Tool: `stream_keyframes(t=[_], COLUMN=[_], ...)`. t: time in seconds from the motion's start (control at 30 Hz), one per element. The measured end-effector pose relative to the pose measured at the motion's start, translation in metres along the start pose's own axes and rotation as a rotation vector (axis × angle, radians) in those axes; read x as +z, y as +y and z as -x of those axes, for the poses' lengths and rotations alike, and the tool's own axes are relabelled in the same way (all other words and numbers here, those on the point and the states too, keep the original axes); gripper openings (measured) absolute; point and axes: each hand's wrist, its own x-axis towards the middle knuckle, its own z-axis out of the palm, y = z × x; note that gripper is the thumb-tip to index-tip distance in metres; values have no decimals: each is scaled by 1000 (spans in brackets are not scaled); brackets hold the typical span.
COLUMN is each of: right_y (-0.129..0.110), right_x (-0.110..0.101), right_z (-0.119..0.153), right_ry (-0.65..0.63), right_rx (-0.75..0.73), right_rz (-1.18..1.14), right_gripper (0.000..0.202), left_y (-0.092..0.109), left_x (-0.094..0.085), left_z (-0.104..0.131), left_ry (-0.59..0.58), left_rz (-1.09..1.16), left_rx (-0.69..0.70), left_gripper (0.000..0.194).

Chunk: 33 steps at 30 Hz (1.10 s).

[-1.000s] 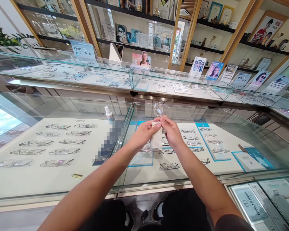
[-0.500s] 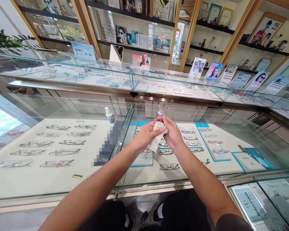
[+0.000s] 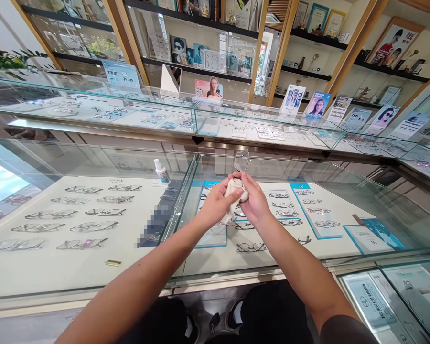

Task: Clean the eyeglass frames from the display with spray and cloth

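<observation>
Eyeglasses: one thin-rimmed lens of the eyeglasses (image 3: 241,161) stands up beyond the fingertips, above the near display case; the lower part is hidden by hands and cloth.
Cream cloth: the cream cloth (image 3: 237,188) is bunched between the two hands, a loose end hanging below toward the left.
Left hand: the left hand (image 3: 217,200) has its fingers closed on the cloth, thumb pressed across the front of it.
Right hand: the right hand (image 3: 255,199) has its fingers curled in around the cloth from the other side; which fingers bear on the frame cannot be told.
Under the hands: rows of spectacle frames on white and blue-edged display boards, with a round-lensed pair (image 3: 251,247) nearest the person.
Near display case: the glass-topped near display case (image 3: 68,270) holds more spectacles at left and a small gold-coloured piece (image 3: 113,263) near its front.
Spray bottle: a white spray bottle (image 3: 161,172) stands left of the hands, well apart from them.
Beyond: a rear glass case (image 3: 129,133) carries upright advertising cards (image 3: 293,100), before wood-framed shelves (image 3: 215,69).
</observation>
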Motion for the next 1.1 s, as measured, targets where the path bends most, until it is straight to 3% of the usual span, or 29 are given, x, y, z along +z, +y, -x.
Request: stream_keyframes(t=[0.3, 0.47, 0.67, 0.9, 1.1], right_y=[-6, -12, -12, -7, -17], right_x=[5, -2, -13, -11, -19], right_z=[10, 3, -8, -7, -12], right_ry=[-131, -133, -63, -129, -147], right_rx=[-99, -113, -67, -58, -18], right_rz=[213, 231, 191, 198, 231], right_gripper=[32, 34, 28, 27, 31], left_y=[1, 2, 1, -1, 2], left_x=[2, -6, -11, -9, -16], left_z=[1, -1, -6, -5, -11], left_ry=[135, 116, -20, 74, 31], left_rz=[-66, -113, -97, -134, -176], left_rx=[123, 121, 117, 138, 142], left_gripper=[56, 58, 50, 49, 60])
